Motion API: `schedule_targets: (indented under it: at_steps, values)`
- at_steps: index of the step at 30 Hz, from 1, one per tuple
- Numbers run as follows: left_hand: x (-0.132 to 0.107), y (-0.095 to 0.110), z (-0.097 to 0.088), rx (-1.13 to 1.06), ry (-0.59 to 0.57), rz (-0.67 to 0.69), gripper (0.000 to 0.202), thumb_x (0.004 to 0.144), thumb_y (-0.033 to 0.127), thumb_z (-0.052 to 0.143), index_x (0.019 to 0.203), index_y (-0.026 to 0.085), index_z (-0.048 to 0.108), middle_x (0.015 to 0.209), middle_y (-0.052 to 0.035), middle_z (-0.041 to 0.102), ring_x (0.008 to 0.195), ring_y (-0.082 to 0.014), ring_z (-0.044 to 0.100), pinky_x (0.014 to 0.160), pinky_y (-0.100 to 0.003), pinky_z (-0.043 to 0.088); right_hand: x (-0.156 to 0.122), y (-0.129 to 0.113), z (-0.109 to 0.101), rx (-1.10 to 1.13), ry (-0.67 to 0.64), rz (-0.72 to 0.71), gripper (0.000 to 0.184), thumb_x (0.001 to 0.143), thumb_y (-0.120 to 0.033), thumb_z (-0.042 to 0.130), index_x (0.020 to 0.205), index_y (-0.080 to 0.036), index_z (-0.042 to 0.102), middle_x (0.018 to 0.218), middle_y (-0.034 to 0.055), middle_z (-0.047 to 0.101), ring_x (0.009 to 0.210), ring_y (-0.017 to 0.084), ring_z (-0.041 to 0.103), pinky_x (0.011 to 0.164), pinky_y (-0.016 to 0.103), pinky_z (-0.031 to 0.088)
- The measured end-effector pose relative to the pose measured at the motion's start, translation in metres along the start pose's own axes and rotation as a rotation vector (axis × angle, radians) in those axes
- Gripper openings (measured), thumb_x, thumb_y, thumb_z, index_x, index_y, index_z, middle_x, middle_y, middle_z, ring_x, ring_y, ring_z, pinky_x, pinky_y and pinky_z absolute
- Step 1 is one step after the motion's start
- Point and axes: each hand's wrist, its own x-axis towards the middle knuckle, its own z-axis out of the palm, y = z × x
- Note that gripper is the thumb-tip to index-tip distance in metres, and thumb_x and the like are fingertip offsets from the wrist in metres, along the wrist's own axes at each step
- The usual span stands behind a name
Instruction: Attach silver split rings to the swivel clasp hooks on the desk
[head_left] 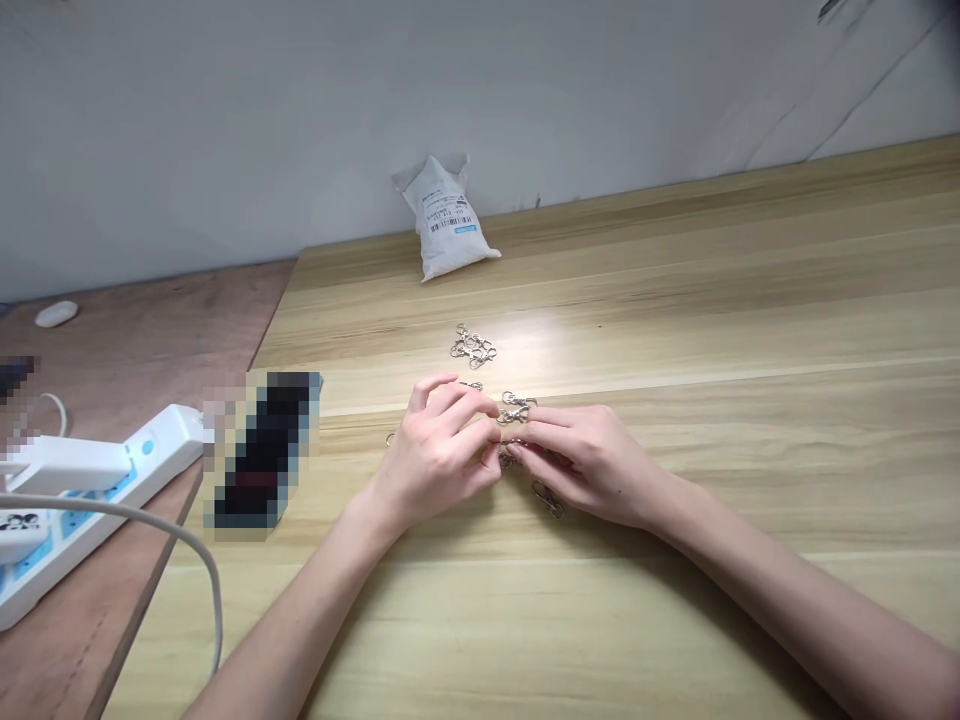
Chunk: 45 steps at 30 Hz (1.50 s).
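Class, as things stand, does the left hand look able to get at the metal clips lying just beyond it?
Probably yes: the clips lie in the open on the table, with just a partly hidden clip showing in between. The left hand, though, is busy beside the right hand.

At the back of the counter [750, 620], by the wall [600, 90], sits a packet [450, 240], a cluster of swivel clasps [471, 351] before it. More clasps [514, 414] lie nearer, between the left hand [442, 450] and right hand [596, 455]. Left of the counter, a power strip [166, 440] rests on a side table [217, 310].
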Motion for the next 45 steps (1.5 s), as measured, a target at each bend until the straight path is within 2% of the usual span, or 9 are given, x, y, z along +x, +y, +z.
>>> schedule_targets:
  at_steps: [8,15,31,40,45]
  values:
    - [0.0,0.002,-0.002,-0.004,0.002,0.011,0.008,0.079,0.013,0.061,0.079,0.021,0.059,0.087,0.0016,0.071,0.083,-0.0156,0.063,0.1,-0.041,0.041,0.002,-0.001,-0.002,0.028,-0.008,0.009,0.022,0.095,-0.021,0.047,0.089,-0.017,0.067,0.074,0.0024,0.061,0.063,0.011,0.05,0.056,0.024,0.033]
    - [0.001,0.003,-0.003,-0.018,-0.009,0.001,0.008,0.081,0.013,0.059,0.078,0.021,0.058,0.085,0.0013,0.071,0.081,-0.0149,0.062,0.1,-0.041,0.041,0.003,-0.002,-0.002,0.011,0.018,0.014,0.022,0.096,-0.022,0.047,0.093,-0.017,0.068,0.069,0.0009,0.06,0.059,0.011,0.048,0.054,0.024,0.032]
    - [0.0,0.006,0.0,-0.053,-0.011,0.005,0.009,0.08,0.013,0.058,0.077,0.021,0.056,0.08,0.0025,0.07,0.078,-0.0144,0.062,0.099,-0.04,0.041,0.002,-0.005,-0.001,-0.011,-0.006,0.019,0.03,0.097,-0.024,0.043,0.072,-0.017,0.057,0.064,-0.0008,0.053,0.056,0.01,0.04,0.054,0.025,0.027]
    - [0.001,0.007,-0.002,-0.074,-0.009,0.002,0.01,0.08,0.012,0.057,0.077,0.02,0.055,0.079,0.0031,0.069,0.078,-0.0141,0.062,0.099,-0.039,0.041,0.002,-0.007,-0.002,0.054,-0.024,0.066,0.029,0.099,-0.026,0.041,0.076,-0.018,0.055,0.066,-0.0006,0.054,0.057,0.011,0.042,0.056,0.024,0.029]
    - [0.002,0.007,-0.002,-0.093,-0.007,-0.033,0.008,0.081,0.013,0.058,0.078,0.02,0.056,0.078,0.0022,0.069,0.077,-0.0144,0.062,0.098,-0.04,0.042,0.004,-0.011,-0.001,0.16,-0.001,0.159,0.023,0.097,-0.026,0.045,0.078,-0.018,0.055,0.065,-0.0016,0.055,0.055,0.009,0.043,0.055,0.024,0.029]
